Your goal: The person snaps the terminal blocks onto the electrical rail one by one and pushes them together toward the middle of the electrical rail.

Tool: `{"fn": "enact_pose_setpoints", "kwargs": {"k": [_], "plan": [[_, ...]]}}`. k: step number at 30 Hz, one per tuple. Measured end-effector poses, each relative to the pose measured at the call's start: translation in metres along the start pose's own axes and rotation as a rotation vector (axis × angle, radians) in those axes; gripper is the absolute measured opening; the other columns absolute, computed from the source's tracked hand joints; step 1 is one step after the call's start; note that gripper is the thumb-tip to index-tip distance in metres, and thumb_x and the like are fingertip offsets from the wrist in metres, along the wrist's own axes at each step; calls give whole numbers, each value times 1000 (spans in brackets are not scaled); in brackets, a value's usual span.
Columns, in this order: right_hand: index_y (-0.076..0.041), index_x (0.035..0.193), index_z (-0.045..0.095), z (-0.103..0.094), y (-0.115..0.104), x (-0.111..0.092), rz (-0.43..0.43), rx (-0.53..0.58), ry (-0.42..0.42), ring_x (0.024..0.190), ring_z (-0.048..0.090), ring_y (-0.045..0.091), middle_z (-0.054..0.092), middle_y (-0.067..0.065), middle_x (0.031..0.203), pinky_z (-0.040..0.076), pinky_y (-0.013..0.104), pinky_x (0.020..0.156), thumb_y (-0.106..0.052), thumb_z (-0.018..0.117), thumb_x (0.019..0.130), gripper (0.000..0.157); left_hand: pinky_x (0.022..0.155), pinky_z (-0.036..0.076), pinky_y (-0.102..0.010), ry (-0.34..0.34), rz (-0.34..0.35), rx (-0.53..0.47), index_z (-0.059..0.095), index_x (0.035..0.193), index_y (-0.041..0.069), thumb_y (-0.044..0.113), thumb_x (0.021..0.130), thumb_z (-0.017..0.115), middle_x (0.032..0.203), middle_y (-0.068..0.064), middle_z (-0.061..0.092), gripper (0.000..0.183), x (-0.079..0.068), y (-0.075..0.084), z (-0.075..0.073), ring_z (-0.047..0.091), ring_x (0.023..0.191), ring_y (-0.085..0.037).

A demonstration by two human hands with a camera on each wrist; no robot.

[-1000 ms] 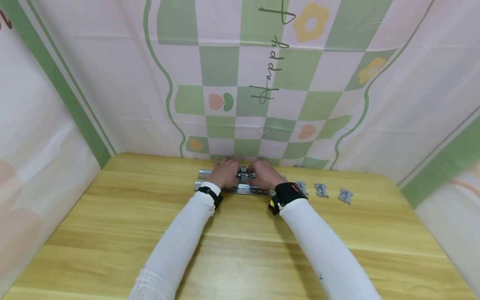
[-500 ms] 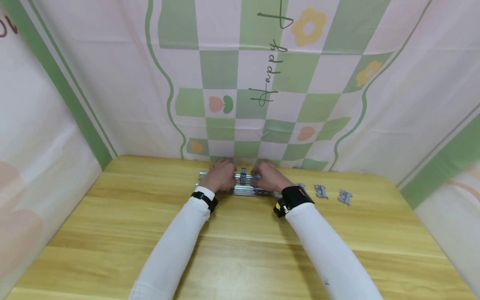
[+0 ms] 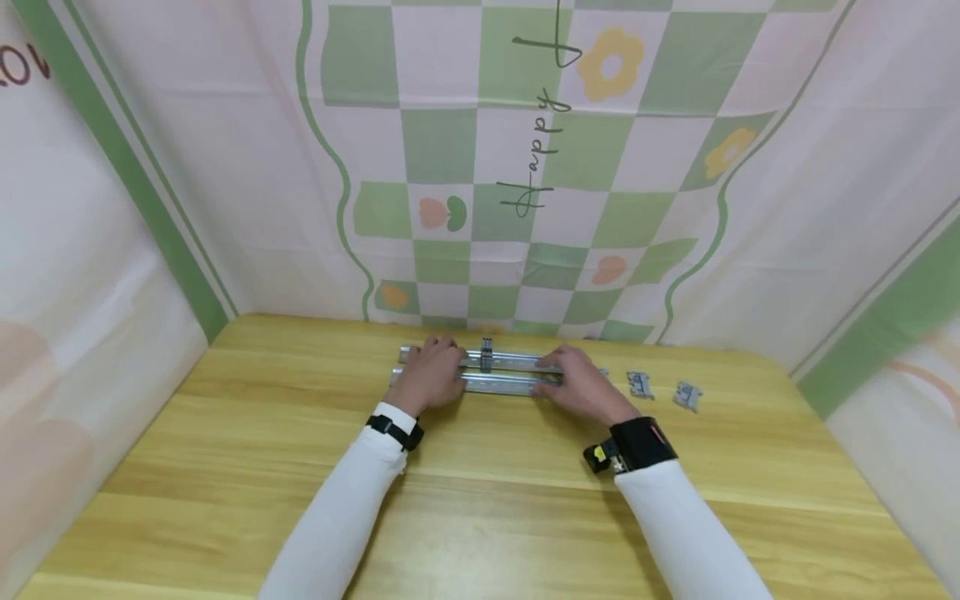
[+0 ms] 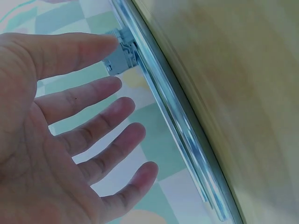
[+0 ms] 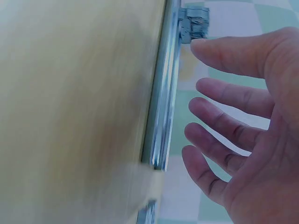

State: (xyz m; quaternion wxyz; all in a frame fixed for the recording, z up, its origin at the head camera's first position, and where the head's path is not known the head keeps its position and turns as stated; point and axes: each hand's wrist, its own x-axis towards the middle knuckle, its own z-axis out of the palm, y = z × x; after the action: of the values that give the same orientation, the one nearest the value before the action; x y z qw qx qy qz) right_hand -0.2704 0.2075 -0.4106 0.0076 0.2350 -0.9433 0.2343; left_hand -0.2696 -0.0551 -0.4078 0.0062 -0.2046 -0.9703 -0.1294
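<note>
Two slotted metal DIN rails lie parallel near the table's back edge: the rear rail point(image 3: 513, 361) and the front rail point(image 3: 498, 384). A small group of grey terminal blocks point(image 3: 487, 354) stands on the rear rail, also visible as terminal blocks point(image 4: 122, 58) in the left wrist view. My left hand point(image 3: 433, 375) is over the left part of the rails, its fingers spread and holding nothing. Over the right part is my right hand point(image 3: 583, 383); in the right wrist view its fingers point(image 5: 229, 91) are apart, with nothing between them. Each hand covers part of the rails.
To the right lie loose grey terminal blocks, one block point(image 3: 640, 384) nearer the rails and another block point(image 3: 687, 396) farther out. A further grey piece point(image 3: 604, 372) is mostly hidden behind my right hand. A printed curtain point(image 3: 495, 250) hangs behind the table point(image 3: 480, 500).
Both hands have drawn away from the terminal blocks, the left one leftward and the right one to the right and nearer me. The blocks stay on the rear rail, now uncovered.
</note>
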Motion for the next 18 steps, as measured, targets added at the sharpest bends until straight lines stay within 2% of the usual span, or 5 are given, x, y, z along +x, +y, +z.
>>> {"fn": "enact_pose_setpoints", "kwargs": {"k": [10, 18], "plan": [[-9, 117, 60, -12, 9, -25, 15, 8, 79, 109, 49, 30, 53, 8, 116, 39, 46, 89, -33, 66, 82, 43, 94, 35, -49, 43, 31, -5, 55, 125, 12, 28, 84, 58, 119, -4, 50, 44, -6, 7, 4, 45, 110, -25], [-8, 120, 58, -17, 8, -32, 33, 0, 81, 110, 48, 30, 52, 10, 118, 40, 47, 89, -33, 65, 82, 46, 85, 40, -45, 52, 82, 45, 59, 119, 12, 32, 84, 58, 112, -4, 52, 41, -4, 12, 11, 47, 100, -22]]}}
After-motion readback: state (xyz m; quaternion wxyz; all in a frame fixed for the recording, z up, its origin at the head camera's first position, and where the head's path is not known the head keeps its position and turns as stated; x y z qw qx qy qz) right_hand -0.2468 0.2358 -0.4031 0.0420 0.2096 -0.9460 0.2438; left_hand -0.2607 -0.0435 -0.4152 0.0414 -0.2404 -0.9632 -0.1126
